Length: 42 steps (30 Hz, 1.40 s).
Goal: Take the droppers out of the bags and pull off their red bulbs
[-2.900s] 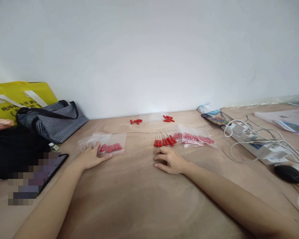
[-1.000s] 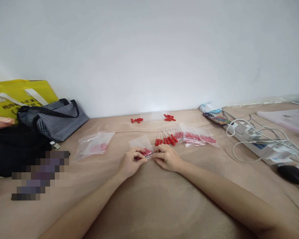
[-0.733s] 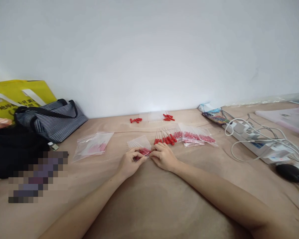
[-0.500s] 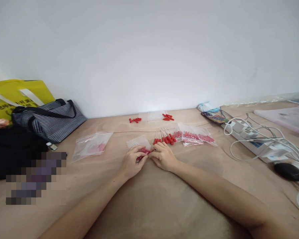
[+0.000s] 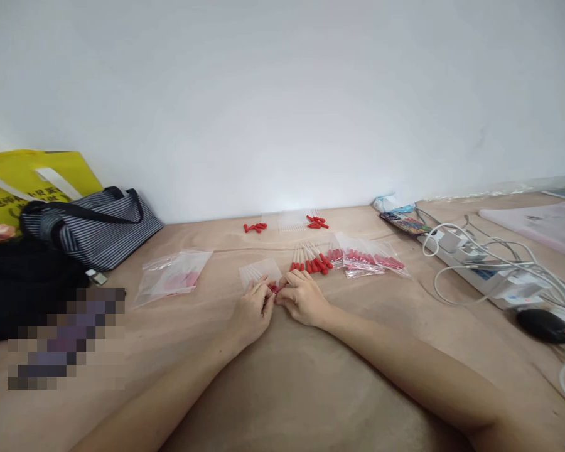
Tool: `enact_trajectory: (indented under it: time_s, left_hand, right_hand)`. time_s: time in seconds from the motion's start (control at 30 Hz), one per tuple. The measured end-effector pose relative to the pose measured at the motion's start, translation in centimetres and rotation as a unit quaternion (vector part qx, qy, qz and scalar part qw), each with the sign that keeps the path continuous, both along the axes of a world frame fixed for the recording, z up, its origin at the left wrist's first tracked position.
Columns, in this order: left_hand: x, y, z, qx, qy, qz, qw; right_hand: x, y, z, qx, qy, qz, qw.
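Both hands meet over a small clear zip bag [image 5: 262,269] that holds white sticks with red tips. The fingers of my left hand [image 5: 254,307] pinch the near left part of the bag's edge. Opposite, my right hand [image 5: 306,298] pinches the same edge at its right. Between the fingertips a bit of red shows through the plastic; the rest is hidden by the fingers. Just beyond my right hand lies a fan of loose red-tipped sticks [image 5: 311,258]. Filled zip bags [image 5: 362,254] are piled to the right of them.
Flat zip bags [image 5: 174,276] lie to the left. Against the wall are red pieces [image 5: 255,227] and more red-tipped sticks [image 5: 317,222]. A striped bag [image 5: 103,226] and a yellow bag [image 5: 28,176] stand at left. At right are a power strip [image 5: 484,270] with cables and a black mouse [image 5: 547,325].
My left fingers have curled closer around the bag's near edge, covering more of the red. My right hand has shifted slightly left, and the hands are closer together.
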State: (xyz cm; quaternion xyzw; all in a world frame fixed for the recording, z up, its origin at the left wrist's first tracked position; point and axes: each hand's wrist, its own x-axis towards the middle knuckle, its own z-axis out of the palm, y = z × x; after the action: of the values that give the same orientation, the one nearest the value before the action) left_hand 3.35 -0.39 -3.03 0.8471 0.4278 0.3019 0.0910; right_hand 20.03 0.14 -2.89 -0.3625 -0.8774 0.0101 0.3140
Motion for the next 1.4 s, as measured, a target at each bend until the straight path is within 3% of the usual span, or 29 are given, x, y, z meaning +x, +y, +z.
enact_trajectory:
  time_s: [0.23,0.3,0.4,0.53,0.63,0.73,0.9,1.0,1.23,1.4]
  left_hand:
    - [-0.4,0.0,0.2,-0.003,-0.018,0.044,0.999]
    - [-0.6,0.0,0.7,-0.017,-0.036,0.033,0.999]
    - [-1.4,0.3,1.6,-0.055,-0.055,0.002,0.997]
    - [-3.2,1.3,2.3,-0.104,-0.009,-0.032,0.994]
    - [-4.2,1.5,2.4,-0.117,0.031,-0.065,0.991]
    - [-4.6,0.6,2.5,-0.113,0.057,-0.095,0.987]
    - [-4.2,-1.2,2.5,-0.077,0.078,-0.093,0.990]
    - [-3.8,-1.5,2.4,-0.066,0.081,-0.106,0.989]
    - [-3.5,-1.5,2.5,-0.087,0.068,-0.093,0.989]
    - [-3.5,-1.5,2.6,-0.099,0.066,-0.085,0.989]
  right_hand:
    - [-0.1,-1.2,0.3,-0.003,0.013,0.024,1.000]
    - [0.2,-1.2,0.2,-0.020,0.035,0.025,0.999]
    - [1.0,-0.9,0.0,-0.078,0.080,0.077,0.991]
    - [2.5,-0.3,0.3,-0.141,0.118,0.169,0.968]
    - [3.5,-0.1,0.6,-0.159,0.116,0.194,0.961]
    - [4.0,0.1,0.5,-0.158,0.114,0.144,0.970]
    - [3.5,0.5,-0.1,-0.105,0.116,0.015,0.988]
    - [3.1,0.5,-0.2,-0.117,0.101,-0.024,0.988]
    - [2.4,0.1,-0.4,-0.182,0.091,-0.054,0.978]
    - [2.4,-0.1,-0.1,-0.217,0.060,-0.034,0.974]
